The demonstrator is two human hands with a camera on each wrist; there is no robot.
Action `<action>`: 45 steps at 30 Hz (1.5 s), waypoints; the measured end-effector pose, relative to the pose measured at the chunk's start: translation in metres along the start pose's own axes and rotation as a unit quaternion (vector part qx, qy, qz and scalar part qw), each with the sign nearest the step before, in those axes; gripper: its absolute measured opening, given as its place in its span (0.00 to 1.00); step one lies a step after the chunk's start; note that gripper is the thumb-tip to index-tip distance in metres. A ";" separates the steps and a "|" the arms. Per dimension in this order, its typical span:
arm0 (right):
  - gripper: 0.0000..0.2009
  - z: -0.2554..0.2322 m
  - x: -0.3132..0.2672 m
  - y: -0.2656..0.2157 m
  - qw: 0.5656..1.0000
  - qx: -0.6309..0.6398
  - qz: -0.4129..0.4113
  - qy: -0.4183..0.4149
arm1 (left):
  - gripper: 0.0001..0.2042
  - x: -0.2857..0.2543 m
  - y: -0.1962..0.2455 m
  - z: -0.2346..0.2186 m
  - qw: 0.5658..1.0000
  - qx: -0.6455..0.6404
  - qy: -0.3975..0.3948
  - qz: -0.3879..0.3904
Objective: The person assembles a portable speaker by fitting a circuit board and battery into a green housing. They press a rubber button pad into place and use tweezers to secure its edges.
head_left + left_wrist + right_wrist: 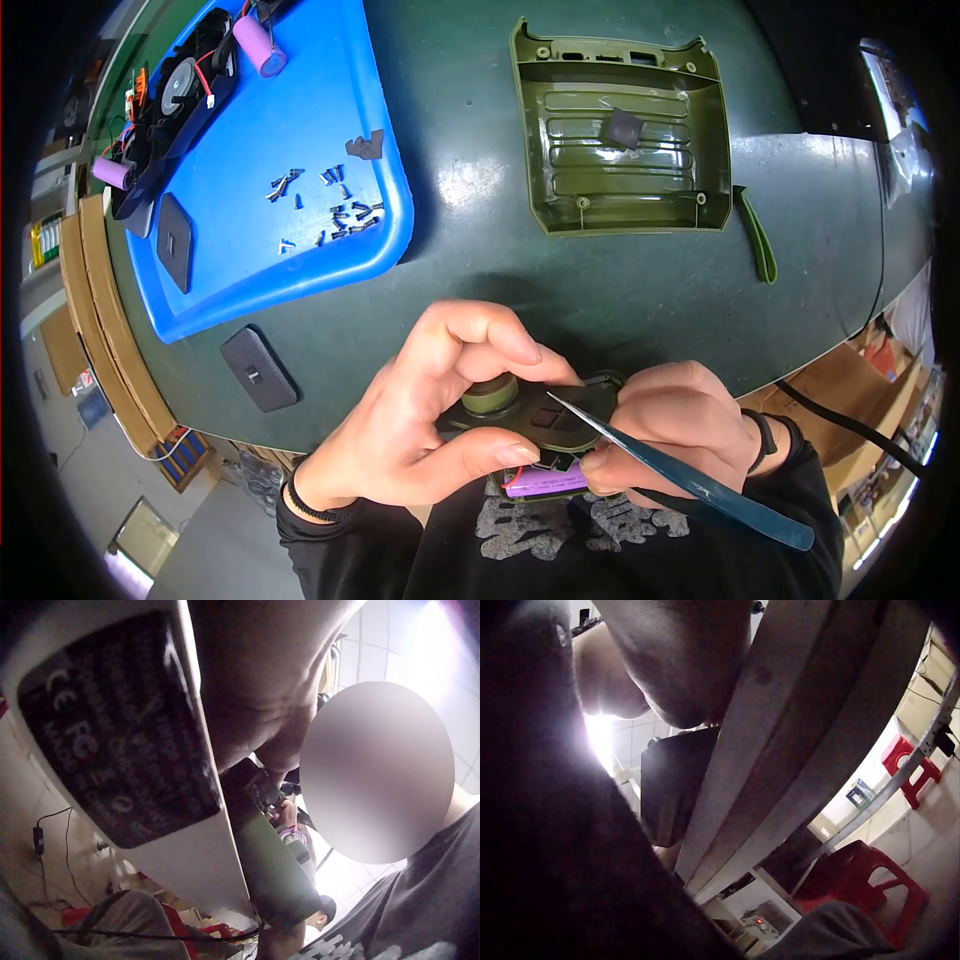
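Close to the person's chest, the left hand point(435, 410) grips a dark green housing point(535, 412) with a round green knob point(490, 394), thumb on the near edge and fingers over the far side. The right hand point(675, 425) holds the housing's right end and also pinches blue tweezers point(700, 480), their tips over a small rectangular recess in the panel. A purple battery point(545, 481) shows inside the housing's near side. In the left wrist view the housing point(274, 870) appears from below; in the right wrist view it is a dark block point(676, 784).
A blue tray point(290, 290) at the left holds screws point(350, 215), a black assembly point(180, 95) and purple cells. Near it lies a black pad point(260, 368). An olive shell point(628, 210) and green strap point(756, 235) lie at the back right of the table.
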State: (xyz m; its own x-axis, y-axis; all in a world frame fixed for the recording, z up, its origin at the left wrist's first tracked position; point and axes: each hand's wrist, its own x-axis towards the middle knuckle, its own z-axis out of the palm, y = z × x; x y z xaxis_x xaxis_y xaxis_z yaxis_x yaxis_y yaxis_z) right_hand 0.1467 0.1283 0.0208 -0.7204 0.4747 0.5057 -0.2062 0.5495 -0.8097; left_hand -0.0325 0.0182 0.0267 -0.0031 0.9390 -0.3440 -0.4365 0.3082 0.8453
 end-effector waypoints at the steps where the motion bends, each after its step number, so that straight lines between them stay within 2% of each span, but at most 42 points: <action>1: 0.12 0.000 0.000 0.000 1.000 0.000 0.000 -0.002 | 0.29 0.000 0.000 0.000 1.000 0.008 -0.004 0.006; 10: 0.12 0.003 -0.003 0.000 1.000 0.016 0.011 0.022 | 0.29 0.001 0.001 0.000 1.000 0.016 0.000 0.006; 13: 0.13 -0.002 0.001 -0.003 1.000 0.020 0.009 -0.012 | 0.29 0.000 0.002 0.001 1.000 0.019 -0.011 0.016; 38: 0.13 -0.007 0.001 0.001 0.999 0.018 0.015 -0.045 | 0.29 0.003 -0.006 -0.002 0.996 0.064 -0.026 0.060; 41: 0.13 -0.003 0.001 0.000 0.999 0.025 0.024 -0.022 | 0.30 0.000 -0.004 0.000 0.999 0.035 -0.004 0.036; 45: 0.11 -0.003 0.002 -0.001 0.998 0.051 0.035 -0.011 | 0.29 0.001 -0.004 0.000 0.999 0.029 -0.011 0.045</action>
State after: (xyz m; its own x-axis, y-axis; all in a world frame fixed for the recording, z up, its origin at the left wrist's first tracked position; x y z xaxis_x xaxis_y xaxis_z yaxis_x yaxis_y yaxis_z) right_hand 0.1476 0.1309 0.0237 -0.7497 0.4932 0.4412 -0.2201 0.4428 -0.8692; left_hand -0.0306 0.0178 0.0234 -0.0204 0.9662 -0.2570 -0.3824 0.2300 0.8949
